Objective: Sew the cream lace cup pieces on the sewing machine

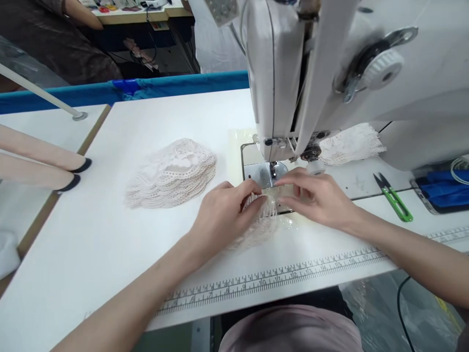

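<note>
My left hand (pixel 232 208) pinches a piece of white lace (pixel 262 222) just in front of the sewing machine's needle plate (pixel 258 171). The lace hangs down toward the table's front edge, partly covered by that hand. Close on the right, my right hand (pixel 311 195) has thumb and forefinger apart, beside the presser foot (pixel 273 171); I see nothing between them. Left of the machine lies a stack of white lace pieces (pixel 176 176). More white lace (pixel 351 144) rests behind the needle, under the machine arm (pixel 403 88).
Green thread snips (pixel 394 198) lie right of my right hand, near a dark tray with blue cloth (pixel 447 188). A printed ruler (pixel 256 283) runs along the front edge. Two beige, black-tipped rods (pixel 44 171) jut in from the left. Another person (pixel 62 44) is beyond the table.
</note>
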`<state>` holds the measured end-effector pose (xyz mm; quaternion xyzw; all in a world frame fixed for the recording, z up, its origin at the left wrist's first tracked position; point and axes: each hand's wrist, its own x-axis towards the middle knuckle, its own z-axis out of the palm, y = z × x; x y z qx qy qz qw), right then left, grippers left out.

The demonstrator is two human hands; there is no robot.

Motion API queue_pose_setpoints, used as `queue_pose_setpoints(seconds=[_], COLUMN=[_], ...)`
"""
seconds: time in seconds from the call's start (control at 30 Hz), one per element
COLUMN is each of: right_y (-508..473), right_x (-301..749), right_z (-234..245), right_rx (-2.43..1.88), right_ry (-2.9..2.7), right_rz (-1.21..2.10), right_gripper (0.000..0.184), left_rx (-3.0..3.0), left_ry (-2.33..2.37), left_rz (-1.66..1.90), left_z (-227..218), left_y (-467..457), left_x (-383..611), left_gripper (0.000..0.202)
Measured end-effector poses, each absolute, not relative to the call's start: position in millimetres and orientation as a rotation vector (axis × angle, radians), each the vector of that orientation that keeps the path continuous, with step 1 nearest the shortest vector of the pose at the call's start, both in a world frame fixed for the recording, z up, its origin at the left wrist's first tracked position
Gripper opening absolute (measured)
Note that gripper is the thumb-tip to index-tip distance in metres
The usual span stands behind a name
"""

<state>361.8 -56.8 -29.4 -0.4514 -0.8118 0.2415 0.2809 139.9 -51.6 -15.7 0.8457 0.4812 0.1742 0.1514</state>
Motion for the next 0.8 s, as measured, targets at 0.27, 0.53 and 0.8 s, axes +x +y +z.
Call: queue_pose_setpoints(seconds=[0.27, 0.53, 0.8], right_y=[-57.2, -62.2, -60.1], right_x=[352.9, 346.2, 348.1], right_z=[-22.8, -24.5, -28.5], right_rx=[-1.098, -1.097, -1.111], right_ry=[-1.615, -1.713, -1.813], right_rz=[1.78, 1.421, 1.215], right_gripper=[0.023, 0.021, 0.017], left_rx=[1.823, 1.699, 1.761], left_ry=[1.255, 1.177, 1.263], left_rz=[0.887, 0.683, 0.594], left_z=[-9.0, -8.5, -7.7], left_y=[-55.1, -53.7, -52.5], left_x=[152.2, 153.6, 154.4], left_gripper=[0.022, 0.032, 0.021])
